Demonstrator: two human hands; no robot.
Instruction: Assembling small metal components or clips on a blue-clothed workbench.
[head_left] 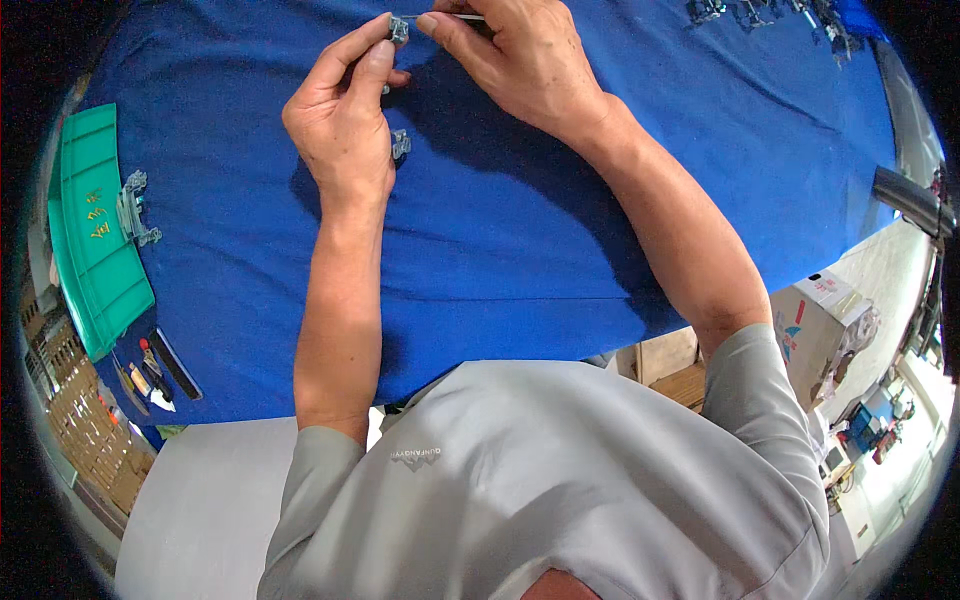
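At the far edge of the view, my left hand pinches a small clear-grey plastic part between thumb and fingertips. My right hand is closed on a thin metal rod-like tool, whose tip reaches toward that part; whether they touch I cannot tell. Beside my left wrist, another small grey plastic part lies on the blue cloth. A bit of similar material shows under my left fingers, mostly hidden.
A green plastic bin stands at the left edge, with grey plastic pieces beside it. Several small hand tools lie at the near left corner. More dark-grey parts sit at the far right. A cardboard box stands below the table's right edge.
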